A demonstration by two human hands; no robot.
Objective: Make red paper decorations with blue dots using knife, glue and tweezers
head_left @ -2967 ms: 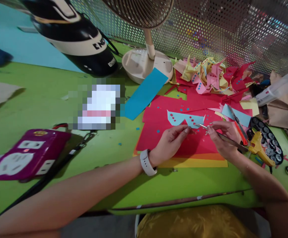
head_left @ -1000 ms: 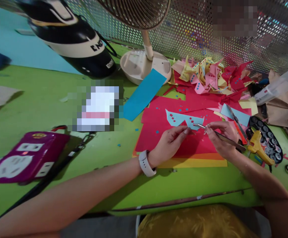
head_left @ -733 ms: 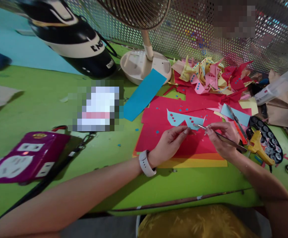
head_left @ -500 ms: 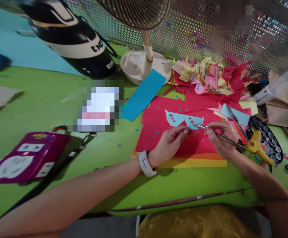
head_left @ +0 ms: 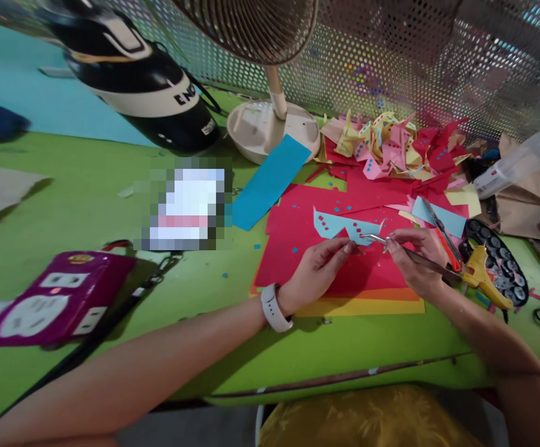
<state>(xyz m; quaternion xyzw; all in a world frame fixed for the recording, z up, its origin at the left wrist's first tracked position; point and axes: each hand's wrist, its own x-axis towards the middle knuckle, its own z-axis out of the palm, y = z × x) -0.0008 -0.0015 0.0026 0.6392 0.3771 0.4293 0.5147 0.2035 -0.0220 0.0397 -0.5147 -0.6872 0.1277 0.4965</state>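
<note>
A light blue paper cutout with small red paper squares stuck on it lies over red sheets. My left hand, with a pale watch on the wrist, pinches the cutout's lower edge between thumb and fingers. Metal tweezers are gripped in my right hand. Their tips touch or hover just over the right part of the cutout, close to a red square; whether they hold a piece is too small to tell. Tiny blue paper bits are scattered on the red sheets around it.
Behind the sheets lies a heap of folded paper pieces. At right are a utility knife, a yellow glue gun and a black palette. A blue strip, fan base, bottle, phone and purple power strip stand leftward.
The camera view has shifted slightly. Both hands keep nearly the same pose, and the tweezer tips stay at the right part of the cutout.
</note>
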